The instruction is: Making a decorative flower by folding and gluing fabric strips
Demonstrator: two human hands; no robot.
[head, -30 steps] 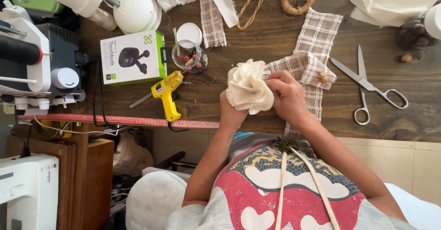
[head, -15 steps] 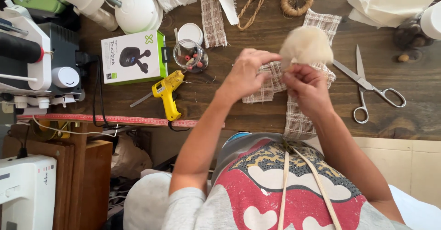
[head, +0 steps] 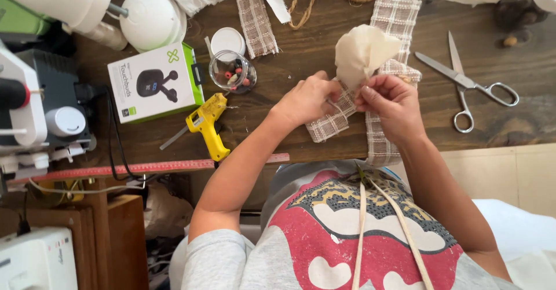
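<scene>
Both hands meet over the near edge of the wooden table point(head: 324, 41), a little right of its middle. The left hand point(head: 307, 99) is curled nearly closed, its fingertips pinching the lower end of a cream fabric bundle point(head: 362, 52). The right hand point(head: 392, 101) is closed just as tightly, thumb and fingers gripping the same gathered base from the other side, so the two hands touch there. The bundle flares up and away from them, towards the far edge, held clear of the tabletop. Beneath the hands lies a plaid ribbon point(head: 336, 122), one strip running towards the far edge past the bundle and another hanging over the near edge by the right wrist.

Steel scissors point(head: 469, 84) lie near the right end of the table, apart from the right hand. To the left of the left hand, a yellow glue gun point(head: 207, 123) rests close to the near edge, with a small glass jar of beads point(head: 231, 73) just beyond it and a white and green box point(head: 153, 84) further left. A red measuring tape point(head: 145, 167) runs along the near edge.
</scene>
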